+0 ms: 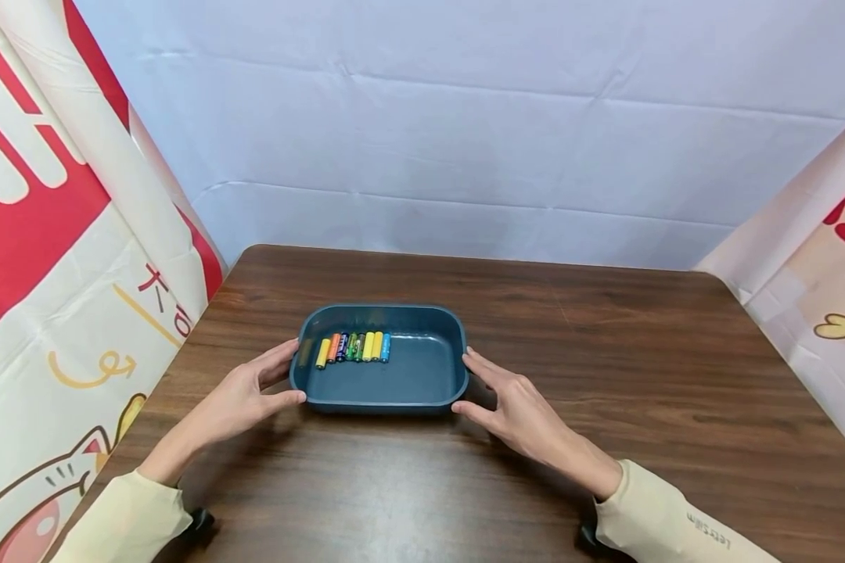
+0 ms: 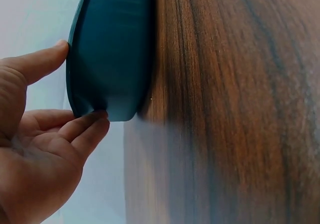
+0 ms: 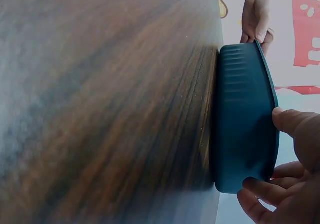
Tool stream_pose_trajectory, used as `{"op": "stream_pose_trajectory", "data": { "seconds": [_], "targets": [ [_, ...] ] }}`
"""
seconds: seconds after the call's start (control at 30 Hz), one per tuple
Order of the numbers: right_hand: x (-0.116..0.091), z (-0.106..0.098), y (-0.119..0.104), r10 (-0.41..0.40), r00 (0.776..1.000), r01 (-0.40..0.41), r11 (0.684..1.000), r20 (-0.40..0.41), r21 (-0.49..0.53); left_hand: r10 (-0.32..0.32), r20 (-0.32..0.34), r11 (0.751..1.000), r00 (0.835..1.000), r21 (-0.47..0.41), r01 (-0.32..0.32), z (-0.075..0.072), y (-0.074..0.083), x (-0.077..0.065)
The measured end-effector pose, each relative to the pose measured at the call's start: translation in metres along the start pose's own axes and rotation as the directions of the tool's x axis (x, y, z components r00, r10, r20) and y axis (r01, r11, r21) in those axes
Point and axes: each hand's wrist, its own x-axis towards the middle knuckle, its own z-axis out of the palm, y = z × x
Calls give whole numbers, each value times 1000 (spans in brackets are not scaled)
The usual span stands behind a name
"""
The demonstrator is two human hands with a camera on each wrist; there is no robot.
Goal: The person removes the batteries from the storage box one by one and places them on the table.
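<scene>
A dark teal plastic tray stands on the table in the head view. In its left half lie several batteries side by side in a row, coloured yellow, orange, dark purple, green and blue. My left hand holds the tray's left end, thumb at the front corner of the rim and fingers along the side. At the opposite end, my right hand grips the tray the same way. Both wrist views show the tray's outer wall between thumb and fingertips, its base close against the tabletop.
The brown wood-grain table extends beyond the tray on every side. Behind its far edge hangs a pale cloth. Printed curtains with red shapes and cartoon figures flank the table, the left one nearer to the tray.
</scene>
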Motion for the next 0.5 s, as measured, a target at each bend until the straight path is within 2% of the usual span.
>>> {"op": "stream_pose_trajectory", "data": {
  "seconds": [0.1, 0.33, 0.5],
  "targets": [
    [2, 0, 0, -14, 1000, 13, 999, -10, -29, -6, -2, 1000, 1000, 7, 6, -1, 0, -1],
    [13, -8, -6, 6, 999, -11, 995, -48, -100, -7, -4, 1000, 1000, 14, 7, -1, 5, 1],
    [33, -15, -12, -92, 993, 82, 990, -80, -117, 1, -14, 1000, 1000, 15, -1, -1, 7, 1]
  ]
}}
